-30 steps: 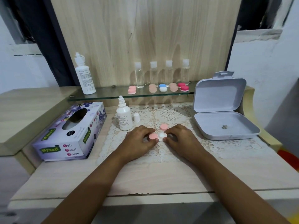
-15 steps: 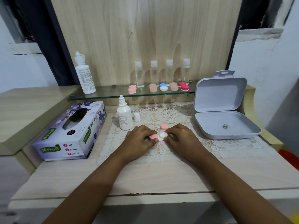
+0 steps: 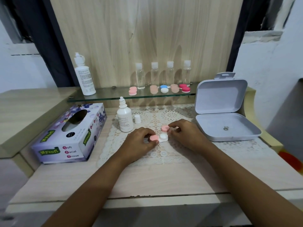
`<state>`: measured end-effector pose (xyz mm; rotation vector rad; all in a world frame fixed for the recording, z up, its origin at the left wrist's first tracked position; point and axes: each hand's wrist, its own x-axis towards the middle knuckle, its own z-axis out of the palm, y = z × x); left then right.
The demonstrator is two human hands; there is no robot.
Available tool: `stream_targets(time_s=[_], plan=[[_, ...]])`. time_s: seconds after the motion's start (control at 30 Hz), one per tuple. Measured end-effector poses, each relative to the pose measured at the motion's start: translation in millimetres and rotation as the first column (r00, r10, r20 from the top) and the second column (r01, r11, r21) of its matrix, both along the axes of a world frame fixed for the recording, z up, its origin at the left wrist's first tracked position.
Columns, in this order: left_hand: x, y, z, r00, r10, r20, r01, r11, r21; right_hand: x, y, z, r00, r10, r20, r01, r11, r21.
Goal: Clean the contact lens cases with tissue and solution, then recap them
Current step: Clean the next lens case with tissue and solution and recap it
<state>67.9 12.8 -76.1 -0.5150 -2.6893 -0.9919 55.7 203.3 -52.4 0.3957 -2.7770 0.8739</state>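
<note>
A contact lens case lies on the lace mat (image 3: 164, 153) at the middle of the desk. Its left well wears a pink cap (image 3: 154, 138); its right well (image 3: 164, 137) is white and uncapped. My left hand (image 3: 139, 143) grips the capped left end with curled fingers. A loose pink cap (image 3: 164, 128) lies just behind the case, and my right hand (image 3: 185, 135) pinches its right edge with thumb and forefinger. An uncapped small solution bottle (image 3: 125, 118) stands behind my left hand with its little white cap (image 3: 137, 119) beside it. The tissue box (image 3: 70, 135) sits at the left.
An open white plastic box (image 3: 226, 126) with a small metal ring inside stands right of the mat. A glass shelf (image 3: 105, 98) behind carries a tall white bottle (image 3: 84, 77), several clear bottles (image 3: 155, 75) and several capped lens cases (image 3: 164, 90).
My right hand has left the case's uncapped white well and moved back to the loose pink cap. My left hand keeps its hold on the capped end.
</note>
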Motion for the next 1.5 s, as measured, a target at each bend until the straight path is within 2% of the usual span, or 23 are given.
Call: stream_targets(time_s=[0.17, 0.37, 0.43, 0.57, 0.7, 0.8, 0.97, 1.17, 1.5], plan=[[-0.7, -0.7, -0.2, 1.0, -0.01, -0.01, 0.01, 1.0, -0.007, -13.4, 1.0, 2.1, 0.999, 0.035, 0.014, -0.036, 0.997, 0.068], [-0.6, -1.3, -0.5, 1.0, -0.019, -0.024, 0.018, 1.0, -0.021, -15.7, -5.3, -1.4, 0.99, 0.115, -0.076, -0.104, 0.985, 0.136], [-0.3, -1.5, -0.3, 0.999, -0.024, -0.022, 0.024, 1.0, -0.016, -16.4, -4.6, -4.0, 0.992, 0.095, -0.078, -0.089, 0.993, 0.075], [-0.9, -1.2, 0.2, 1.0, -0.026, -0.017, 0.026, 0.999, -0.022, -14.9, -4.1, -5.8, 0.999, 0.038, 0.031, -0.031, 0.984, -0.177], [-0.9, -0.6, 0.9, 0.999, -0.036, -0.017, 0.036, 0.999, -0.01, -2.7, -3.6, 0.9, 0.987, 0.141, 0.083, -0.112, 0.952, -0.284], [-0.8, -0.4, 1.5, 0.999, -0.04, -0.027, 0.039, 0.999, -0.016, 5.9, -4.5, -0.2, 0.98, 0.193, 0.056, -0.177, 0.96, -0.218], [-1.4, -1.0, 0.6, 0.999, -0.039, -0.024, 0.039, 0.999, -0.002, 8.8, -6.3, -9.5, 0.982, 0.174, -0.08, -0.181, 0.98, -0.088], [-1.3, -1.0, 0.3, 0.998, -0.049, -0.043, 0.049, 0.999, -0.006, 9.5, -6.5, -12.0, 0.96, 0.228, -0.163, -0.224, 0.974, 0.043], [-1.3, -0.2, 0.6, 0.998, -0.046, -0.05, 0.046, 0.999, -0.002, 6.3, -11.2, -14.7, 0.974, 0.176, -0.14, -0.168, 0.984, 0.065]])
